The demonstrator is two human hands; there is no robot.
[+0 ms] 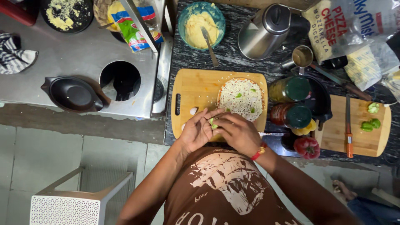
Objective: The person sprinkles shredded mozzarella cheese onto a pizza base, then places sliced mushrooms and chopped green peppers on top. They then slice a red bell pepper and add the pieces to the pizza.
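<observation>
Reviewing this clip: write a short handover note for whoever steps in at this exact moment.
Left hand cups small green pepper pieces; right hand pinches at them, fingers meeting over the near edge of the wooden cutting board.
The pizza base lies on that board, covered in grated cheese, with a few green pieces already on top.
More cut green pepper sits on the second board to the right, beside a knife.
Left: most of the surface has no pepper yet.
</observation>
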